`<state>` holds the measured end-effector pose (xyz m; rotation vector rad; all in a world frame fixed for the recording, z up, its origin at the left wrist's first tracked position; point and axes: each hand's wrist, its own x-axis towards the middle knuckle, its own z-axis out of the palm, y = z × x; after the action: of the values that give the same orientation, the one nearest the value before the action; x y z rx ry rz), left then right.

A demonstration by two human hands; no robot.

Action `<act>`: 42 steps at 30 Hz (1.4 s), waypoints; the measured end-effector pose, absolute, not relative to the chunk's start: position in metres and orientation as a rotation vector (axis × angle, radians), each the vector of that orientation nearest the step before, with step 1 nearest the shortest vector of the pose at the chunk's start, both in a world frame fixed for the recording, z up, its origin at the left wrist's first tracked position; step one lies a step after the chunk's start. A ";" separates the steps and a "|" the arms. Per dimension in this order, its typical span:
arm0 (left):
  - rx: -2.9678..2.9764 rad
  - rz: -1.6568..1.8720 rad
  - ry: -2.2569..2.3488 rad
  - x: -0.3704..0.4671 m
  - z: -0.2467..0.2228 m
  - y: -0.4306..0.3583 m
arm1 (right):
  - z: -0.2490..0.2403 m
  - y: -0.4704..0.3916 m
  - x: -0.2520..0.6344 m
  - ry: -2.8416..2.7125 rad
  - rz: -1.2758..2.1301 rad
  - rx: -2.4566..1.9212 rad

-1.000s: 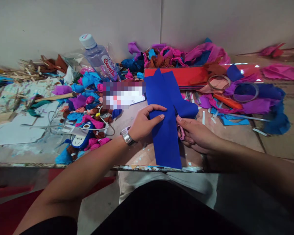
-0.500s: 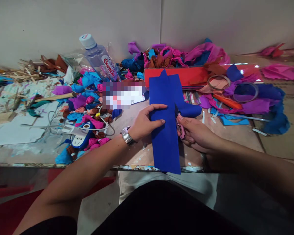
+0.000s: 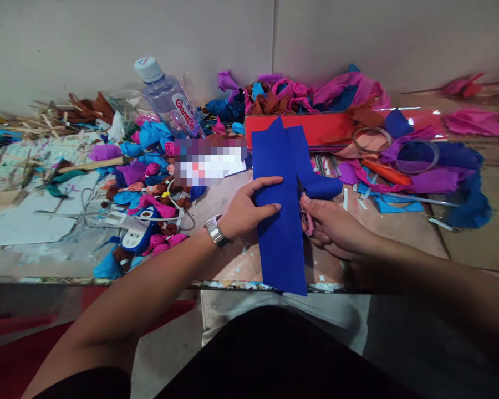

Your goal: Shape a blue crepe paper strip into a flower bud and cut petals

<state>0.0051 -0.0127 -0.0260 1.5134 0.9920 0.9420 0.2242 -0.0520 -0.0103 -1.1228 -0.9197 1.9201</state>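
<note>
A long strip of blue crepe paper [image 3: 279,238] lies in front of me, its lower end overhanging the table edge. My left hand [image 3: 247,206] holds it at the left side, thumb and index finger spread on top; the other fingers are hidden. In my right hand [image 3: 328,224] is a pair of small scissors with pink handles [image 3: 308,220]. Their dark blades meet the paper at its right side, pointing away from me. Beyond the blades, a flap of the blue paper is folded out to the right.
Behind the paper lies a flat red pack [image 3: 291,123]. A clear bottle [image 3: 168,100] leans at the back left. Crumpled coloured paper, a blue-white power strip [image 3: 138,237] with cables, and a partly blurred phone [image 3: 235,166] lie left. Tape rolls [image 3: 417,157] and scraps lie right.
The blue paper's upper end has shifted very slightly. Both hands and the scissors stay in nearly the same place.
</note>
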 end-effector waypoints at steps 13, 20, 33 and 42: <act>1.585 0.935 0.972 0.005 -0.028 -0.013 | -0.011 -0.053 0.224 -0.905 1.917 -1.141; 1.573 0.940 0.971 0.005 -0.029 -0.013 | -0.013 -0.052 0.225 -0.920 1.918 -1.129; 1.564 0.936 0.964 0.006 -0.029 -0.014 | -0.010 -0.053 0.223 -0.905 1.910 -1.133; 1.565 0.945 0.945 0.006 -0.030 -0.013 | -0.010 -0.053 0.223 -0.887 1.920 -1.127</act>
<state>0.0061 -0.0134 -0.0301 1.5649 0.9453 0.9454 0.2234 -0.0528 -0.0097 -1.1274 -0.8867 1.9198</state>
